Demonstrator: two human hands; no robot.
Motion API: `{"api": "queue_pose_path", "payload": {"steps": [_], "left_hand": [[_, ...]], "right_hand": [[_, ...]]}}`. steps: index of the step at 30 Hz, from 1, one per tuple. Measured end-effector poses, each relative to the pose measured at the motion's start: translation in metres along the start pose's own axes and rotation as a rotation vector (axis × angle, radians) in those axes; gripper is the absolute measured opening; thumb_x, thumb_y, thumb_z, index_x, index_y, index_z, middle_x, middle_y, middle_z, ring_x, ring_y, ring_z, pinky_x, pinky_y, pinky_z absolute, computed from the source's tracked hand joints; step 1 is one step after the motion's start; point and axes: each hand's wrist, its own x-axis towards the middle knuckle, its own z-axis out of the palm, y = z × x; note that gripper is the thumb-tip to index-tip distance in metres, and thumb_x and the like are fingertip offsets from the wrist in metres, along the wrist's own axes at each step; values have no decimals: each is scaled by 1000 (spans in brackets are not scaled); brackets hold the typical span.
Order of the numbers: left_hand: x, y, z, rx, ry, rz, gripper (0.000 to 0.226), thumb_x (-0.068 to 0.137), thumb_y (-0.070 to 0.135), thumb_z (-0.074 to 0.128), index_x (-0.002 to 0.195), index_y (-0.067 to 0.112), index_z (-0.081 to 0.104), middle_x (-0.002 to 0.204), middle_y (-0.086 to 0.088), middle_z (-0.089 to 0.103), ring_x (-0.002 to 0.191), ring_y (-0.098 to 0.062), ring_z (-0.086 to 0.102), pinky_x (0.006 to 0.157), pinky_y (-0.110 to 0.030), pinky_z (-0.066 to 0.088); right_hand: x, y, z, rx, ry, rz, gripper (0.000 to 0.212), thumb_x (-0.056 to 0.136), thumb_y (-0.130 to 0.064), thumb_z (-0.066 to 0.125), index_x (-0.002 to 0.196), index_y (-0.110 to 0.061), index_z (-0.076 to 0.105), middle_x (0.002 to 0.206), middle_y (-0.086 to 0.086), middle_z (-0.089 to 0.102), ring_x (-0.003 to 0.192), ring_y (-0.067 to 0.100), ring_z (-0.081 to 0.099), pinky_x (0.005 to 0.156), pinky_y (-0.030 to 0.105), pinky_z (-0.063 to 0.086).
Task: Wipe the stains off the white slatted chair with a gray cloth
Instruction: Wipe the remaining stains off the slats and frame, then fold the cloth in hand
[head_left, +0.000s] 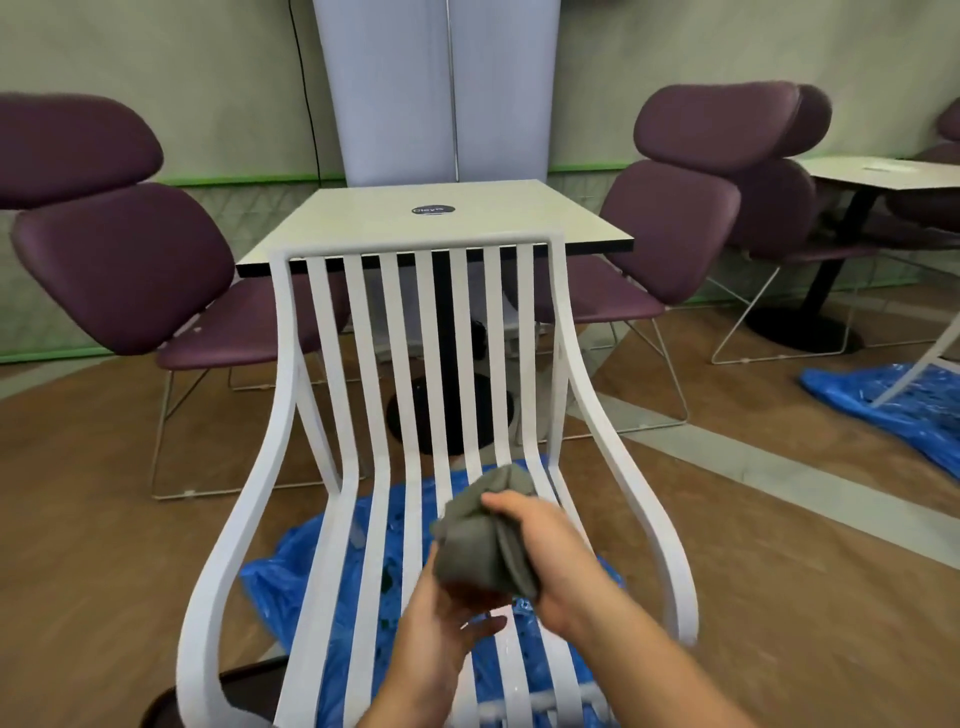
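Note:
The white slatted chair (363, 364) stands right in front of me, its back toward the table and its seat slats running down to the bottom of the view. A bunched gray cloth (483, 540) hangs over the right half of the seat. My right hand (550, 561) grips the cloth from the right, fingers wrapped over its top. My left hand (441, 629) cups the cloth's lower end from below. A small dark stain shows on a seat slat at the left of the cloth.
A blue plastic sheet (291, 577) lies on the wooden floor under the chair, another blue sheet (893, 400) at the right. Behind the chair stands a white square table (363, 218) on a black pedestal, flanked by purple lounge chairs (130, 270).

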Motion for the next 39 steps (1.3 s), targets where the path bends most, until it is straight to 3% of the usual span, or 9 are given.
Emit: {"api": "queue_pose_path", "payload": {"steps": [4,13,16,18,22,26,31,35,39], "left_hand": [[-4,6,-22,-110,-74,-98,66,92,62,48,125,10,71,125,-23,68,123,-46,60,112,-63,36],[6,12,-41,216,155,38,17,96,8,64,111,2,70,97,-14,78,98,-34,73,82,-47,59],[9,14,-42,329,208,118,13,95,10,67,107,6,72,95,-9,79,96,-30,74,84,-49,61],[9,15,-43,355,214,143,13,94,12,68,106,9,73,99,-9,78,98,-28,73,85,-48,60],[9,22,-48,293,203,115,16,94,14,69,108,9,72,103,-8,78,101,-25,72,81,-39,58],[8,31,-56,187,155,15,30,85,20,77,110,3,72,103,-11,78,104,-29,71,88,-45,58],[0,47,-70,295,80,63,47,74,25,82,113,1,73,105,-14,77,106,-32,71,92,-46,56],[-22,70,-83,448,72,271,40,80,26,78,116,12,70,106,-5,77,103,-26,73,88,-42,58],[-51,95,-106,449,105,432,27,88,16,71,115,14,69,105,-4,78,97,-21,75,73,-28,60]], "right_hand": [[-4,23,3,-105,-55,74,25,88,-23,71,111,-14,70,100,9,77,97,27,73,92,47,57],[13,39,-8,-396,-65,117,53,67,-19,88,115,-24,66,109,2,73,99,20,70,78,34,62],[16,38,-10,-437,-29,125,31,78,-15,75,107,-23,65,103,4,70,95,21,67,70,35,58],[18,38,-11,-353,11,141,15,83,-9,60,96,-15,65,92,8,67,85,23,64,65,35,54],[29,41,-19,56,-2,269,34,85,-16,51,110,0,68,105,20,73,94,35,69,82,45,57],[29,39,-16,23,-107,291,42,84,-20,73,120,0,67,114,21,71,106,37,69,90,47,57],[25,41,-4,46,-265,230,41,89,5,63,129,2,58,122,22,68,115,37,65,94,48,54],[12,43,16,83,-417,134,42,94,6,56,135,-5,55,129,18,65,120,36,63,100,53,51],[-6,39,55,132,-538,70,61,97,7,52,142,-34,50,138,7,60,123,32,61,99,56,51]]}}
